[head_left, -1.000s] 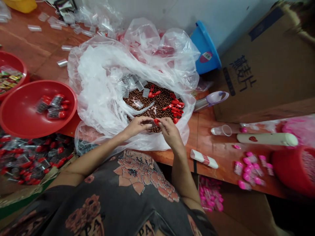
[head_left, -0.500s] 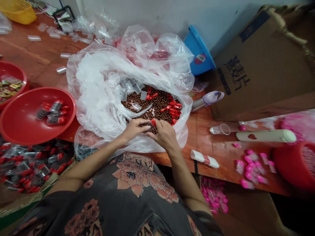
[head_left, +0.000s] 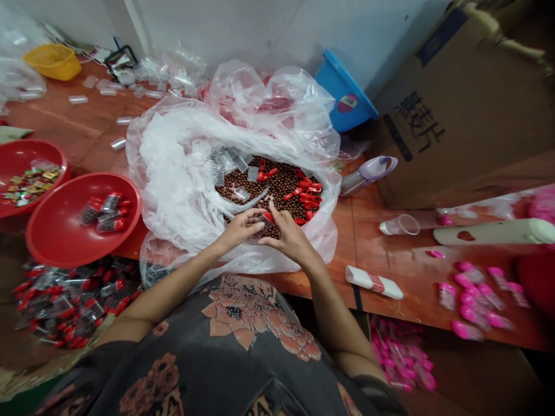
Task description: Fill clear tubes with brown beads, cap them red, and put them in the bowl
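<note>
My left hand (head_left: 240,228) and my right hand (head_left: 289,236) meet above a heap of small brown beads (head_left: 277,188) inside a large clear plastic bag (head_left: 173,167). Between my fingers is a small clear plastic packet (head_left: 259,218), and a red plastic piece (head_left: 269,217) sticks out of it. My left fingers hold the packet, and my right fingers pinch around the red piece. Several loose red plastic clips (head_left: 307,193) lie on the beads beyond my right hand. Small clear packets (head_left: 225,159) lie along the far side of the heap.
Two red bowls (head_left: 82,242) hold packets and sweets at left, above a pile of red-capped packets (head_left: 73,300). A blue bucket (head_left: 344,95) and cardboard box (head_left: 459,115) stand beyond the wooden table (head_left: 368,242), which carries pink-capped items (head_left: 470,303).
The whole scene has shifted slightly in view as my head moved. My hands have eased apart a little, and my right index finger now rises above the red piece.
</note>
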Action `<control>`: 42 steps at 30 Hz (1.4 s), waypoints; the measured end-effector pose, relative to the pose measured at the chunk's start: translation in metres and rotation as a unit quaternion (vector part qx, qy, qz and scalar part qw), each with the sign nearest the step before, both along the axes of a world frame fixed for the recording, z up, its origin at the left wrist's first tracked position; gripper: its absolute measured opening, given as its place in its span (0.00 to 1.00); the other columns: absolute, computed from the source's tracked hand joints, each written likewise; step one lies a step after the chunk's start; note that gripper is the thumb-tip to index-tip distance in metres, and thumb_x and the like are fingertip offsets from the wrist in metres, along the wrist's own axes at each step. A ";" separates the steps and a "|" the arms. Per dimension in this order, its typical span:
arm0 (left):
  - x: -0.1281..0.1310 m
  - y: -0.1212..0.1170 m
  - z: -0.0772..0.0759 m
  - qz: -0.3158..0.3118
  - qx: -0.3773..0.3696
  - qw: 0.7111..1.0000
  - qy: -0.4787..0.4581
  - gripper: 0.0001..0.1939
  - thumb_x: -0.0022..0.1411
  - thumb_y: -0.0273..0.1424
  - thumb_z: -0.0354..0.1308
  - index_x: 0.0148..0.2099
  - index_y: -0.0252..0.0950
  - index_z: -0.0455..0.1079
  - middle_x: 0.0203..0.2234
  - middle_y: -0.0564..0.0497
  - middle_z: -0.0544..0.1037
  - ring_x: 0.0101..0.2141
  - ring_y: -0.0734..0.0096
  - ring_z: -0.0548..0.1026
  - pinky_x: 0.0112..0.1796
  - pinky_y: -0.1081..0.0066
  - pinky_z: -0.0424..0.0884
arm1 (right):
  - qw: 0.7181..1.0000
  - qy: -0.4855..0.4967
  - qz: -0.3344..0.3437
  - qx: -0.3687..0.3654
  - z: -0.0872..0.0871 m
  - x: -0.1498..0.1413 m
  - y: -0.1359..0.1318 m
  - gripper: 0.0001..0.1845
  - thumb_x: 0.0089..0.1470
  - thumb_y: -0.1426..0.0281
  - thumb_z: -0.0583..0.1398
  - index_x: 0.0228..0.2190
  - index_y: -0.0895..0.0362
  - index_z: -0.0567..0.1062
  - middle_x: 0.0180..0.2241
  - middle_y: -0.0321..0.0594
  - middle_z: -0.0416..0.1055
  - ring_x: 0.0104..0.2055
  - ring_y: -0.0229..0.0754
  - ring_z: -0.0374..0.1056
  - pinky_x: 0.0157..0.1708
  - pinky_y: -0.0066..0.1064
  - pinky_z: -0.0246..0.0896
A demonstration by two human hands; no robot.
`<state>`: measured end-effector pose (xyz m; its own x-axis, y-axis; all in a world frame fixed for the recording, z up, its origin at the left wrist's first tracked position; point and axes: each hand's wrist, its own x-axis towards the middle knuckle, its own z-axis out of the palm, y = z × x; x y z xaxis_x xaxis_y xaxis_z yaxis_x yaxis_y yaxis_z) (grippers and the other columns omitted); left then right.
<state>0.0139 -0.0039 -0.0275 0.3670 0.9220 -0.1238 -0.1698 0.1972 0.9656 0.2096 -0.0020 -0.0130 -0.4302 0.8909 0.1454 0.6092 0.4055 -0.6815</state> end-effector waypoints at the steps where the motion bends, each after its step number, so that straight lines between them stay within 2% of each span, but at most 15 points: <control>1: -0.001 0.000 -0.002 0.001 -0.009 1.000 -0.012 0.29 0.57 0.38 0.64 0.60 0.33 0.67 0.47 0.42 0.78 0.41 0.66 0.77 0.41 0.69 0.74 | 0.998 0.054 -0.019 -0.037 -0.002 0.002 0.000 0.38 0.51 0.54 0.66 0.60 0.50 0.64 0.46 0.44 0.69 0.47 0.49 0.69 0.46 0.43 0.68; 4: -0.002 0.000 -0.004 0.005 -0.015 1.000 -0.020 0.30 0.57 0.38 0.64 0.60 0.35 0.66 0.48 0.42 0.78 0.43 0.65 0.77 0.42 0.69 0.74 | 0.952 0.239 -0.131 -0.137 -0.012 0.005 0.001 0.28 0.51 0.55 0.65 0.52 0.52 0.70 0.37 0.38 0.72 0.37 0.43 0.71 0.35 0.37 0.71; 6: -0.001 -0.001 -0.004 0.002 -0.016 1.000 -0.011 0.28 0.56 0.37 0.65 0.58 0.35 0.67 0.47 0.42 0.78 0.42 0.66 0.77 0.41 0.69 0.74 | 0.912 0.322 -0.196 -0.163 -0.018 0.002 -0.001 0.23 0.51 0.56 0.65 0.46 0.53 0.72 0.32 0.36 0.73 0.32 0.41 0.71 0.29 0.33 0.70; 7: 0.000 -0.001 -0.003 -0.001 -0.019 1.000 -0.005 0.28 0.56 0.37 0.65 0.57 0.35 0.67 0.47 0.42 0.78 0.41 0.67 0.77 0.40 0.69 0.74 | 0.904 0.335 -0.213 -0.158 -0.019 0.000 -0.002 0.21 0.52 0.56 0.64 0.45 0.53 0.72 0.33 0.37 0.74 0.32 0.41 0.72 0.30 0.34 0.70; 8: 0.001 -0.001 -0.002 -0.003 -0.021 1.000 -0.003 0.28 0.56 0.37 0.65 0.57 0.35 0.67 0.46 0.43 0.78 0.41 0.67 0.77 0.39 0.69 0.74 | 0.910 0.328 -0.214 -0.138 -0.019 -0.002 -0.004 0.19 0.54 0.56 0.63 0.45 0.52 0.73 0.36 0.38 0.76 0.36 0.43 0.73 0.34 0.36 0.71; 10: 0.004 -0.002 0.000 0.000 -0.021 1.000 -0.003 0.28 0.56 0.36 0.66 0.57 0.35 0.67 0.43 0.44 0.78 0.40 0.68 0.77 0.39 0.70 0.73 | 0.948 0.255 -0.173 -0.076 -0.017 -0.007 -0.008 0.20 0.56 0.57 0.61 0.48 0.51 0.73 0.44 0.43 0.77 0.45 0.47 0.73 0.45 0.43 0.70; 12: 0.006 -0.002 0.003 0.016 -0.022 1.000 -0.005 0.29 0.55 0.36 0.66 0.57 0.35 0.66 0.40 0.46 0.78 0.38 0.70 0.76 0.39 0.71 0.72 | 0.984 0.140 -0.111 -0.009 -0.014 -0.010 -0.012 0.28 0.55 0.56 0.63 0.55 0.51 0.70 0.52 0.47 0.73 0.53 0.52 0.70 0.53 0.50 0.65; 14: 0.007 -0.003 0.007 0.028 -0.030 0.999 -0.008 0.31 0.54 0.36 0.68 0.58 0.35 0.64 0.37 0.48 0.77 0.36 0.71 0.76 0.37 0.73 0.71 | 0.995 0.045 -0.074 0.044 -0.011 -0.011 -0.013 0.38 0.51 0.55 0.65 0.60 0.54 0.64 0.55 0.52 0.71 0.54 0.56 0.67 0.53 0.52 0.63; 18: 0.013 -0.001 0.014 0.041 -0.076 0.995 -0.041 0.31 0.55 0.42 0.67 0.57 0.36 0.66 0.35 0.49 0.78 0.34 0.71 0.76 0.35 0.73 0.71 | 0.992 -0.011 -0.068 0.109 -0.008 -0.013 -0.015 0.40 0.51 0.57 0.65 0.60 0.57 0.60 0.53 0.54 0.71 0.52 0.57 0.68 0.51 0.51 0.64; 22: 0.027 0.003 0.014 0.033 -0.179 0.979 -0.090 0.32 0.62 0.56 0.52 0.53 0.33 0.70 0.26 0.49 0.77 0.25 0.70 0.73 0.28 0.72 0.71 | 0.990 -0.015 -0.045 0.136 -0.006 -0.020 -0.016 0.39 0.49 0.58 0.66 0.59 0.53 0.61 0.54 0.50 0.70 0.54 0.56 0.66 0.52 0.50 0.62; 25: 0.035 0.001 0.013 0.071 -0.178 0.978 -0.079 0.27 0.63 0.51 0.54 0.52 0.34 0.71 0.20 0.53 0.73 0.20 0.73 0.69 0.22 0.74 0.66 | 0.984 -0.026 -0.040 0.173 -0.007 -0.025 -0.017 0.39 0.47 0.58 0.66 0.58 0.55 0.62 0.55 0.53 0.68 0.56 0.58 0.65 0.54 0.50 0.60; 29: 0.032 -0.009 0.014 0.116 -0.163 0.977 -0.071 0.22 0.63 0.44 0.54 0.54 0.37 0.69 0.22 0.54 0.73 0.20 0.75 0.67 0.20 0.75 0.62 | 0.980 -0.030 -0.015 0.195 -0.011 -0.030 -0.017 0.38 0.46 0.57 0.65 0.56 0.56 0.64 0.52 0.54 0.70 0.53 0.59 0.66 0.51 0.50 0.60; 35: 0.012 -0.013 0.012 0.149 -0.194 0.961 -0.128 0.21 0.62 0.41 0.53 0.52 0.35 0.71 0.23 0.54 0.74 0.22 0.74 0.70 0.24 0.74 0.68 | 0.985 -0.041 0.016 0.169 -0.012 -0.043 -0.018 0.41 0.50 0.55 0.64 0.60 0.56 0.60 0.57 0.53 0.66 0.57 0.58 0.63 0.56 0.50 0.57; 39: 0.001 -0.011 0.009 0.130 -0.214 0.956 -0.150 0.26 0.63 0.47 0.51 0.51 0.32 0.72 0.21 0.52 0.74 0.21 0.72 0.71 0.24 0.72 0.69 | 0.981 -0.056 0.043 0.181 -0.008 -0.048 -0.014 0.39 0.52 0.54 0.63 0.60 0.54 0.60 0.57 0.52 0.67 0.57 0.57 0.63 0.56 0.50 0.56; 42: -0.001 -0.018 0.008 0.133 -0.212 0.962 -0.112 0.29 0.62 0.51 0.53 0.50 0.30 0.73 0.16 0.54 0.69 0.17 0.75 0.66 0.20 0.75 0.62 | 0.966 -0.073 0.076 0.237 -0.008 -0.049 -0.011 0.37 0.54 0.53 0.62 0.59 0.56 0.61 0.54 0.54 0.69 0.54 0.57 0.65 0.53 0.49 0.57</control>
<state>0.0126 -0.0214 -0.0198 0.1861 0.8705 -0.4556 -0.4627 0.4867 0.7410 0.1610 -0.0128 -0.0212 -0.5980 0.6638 0.4491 0.5928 0.7435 -0.3096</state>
